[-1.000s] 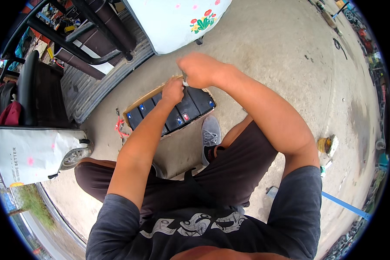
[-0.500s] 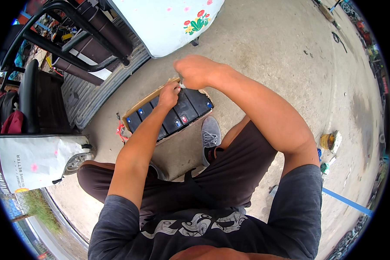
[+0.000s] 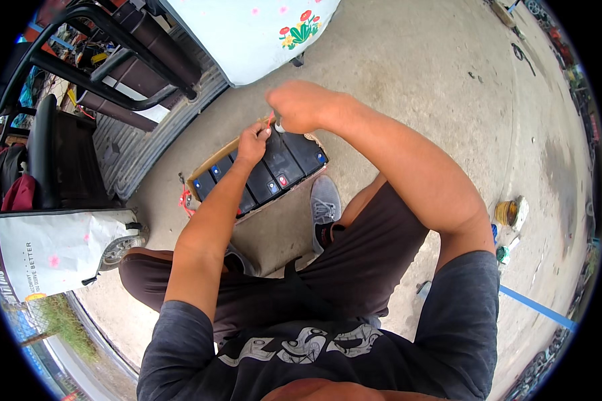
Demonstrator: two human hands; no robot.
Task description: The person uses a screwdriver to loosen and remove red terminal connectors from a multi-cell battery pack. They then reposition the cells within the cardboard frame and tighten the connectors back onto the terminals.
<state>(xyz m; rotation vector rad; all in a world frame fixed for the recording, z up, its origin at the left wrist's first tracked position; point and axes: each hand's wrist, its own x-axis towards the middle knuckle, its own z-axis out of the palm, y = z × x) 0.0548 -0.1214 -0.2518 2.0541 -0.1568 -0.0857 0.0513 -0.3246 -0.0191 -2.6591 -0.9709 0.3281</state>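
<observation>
A long open box [image 3: 214, 162] on the ground holds a row of black batteries [image 3: 282, 160] with blue and red terminals. My left hand [image 3: 253, 142] reaches over the far side of the row, fingers closed on a thin red wire [image 3: 270, 122]. Just right of it, my right hand [image 3: 299, 107] is raised and closed, slightly blurred, around a tool whose pale metal part [image 3: 279, 126] points down toward the batteries. Most of that tool is hidden in the fist. More red wire [image 3: 186, 198] lies at the box's left end.
At the upper left stands a vehicle with a black tube frame [image 3: 100, 67] and a ribbed floor [image 3: 137, 144]. A white flowered panel [image 3: 247, 33] borders the far side. My grey shoe [image 3: 324, 207] is close to the box. A yellow-brown tape roll [image 3: 506, 213] lies at right.
My left hand has shifted slightly left, and the red wire by its fingertips shows more plainly. My right hand stays in nearly the same place, still blurred.
</observation>
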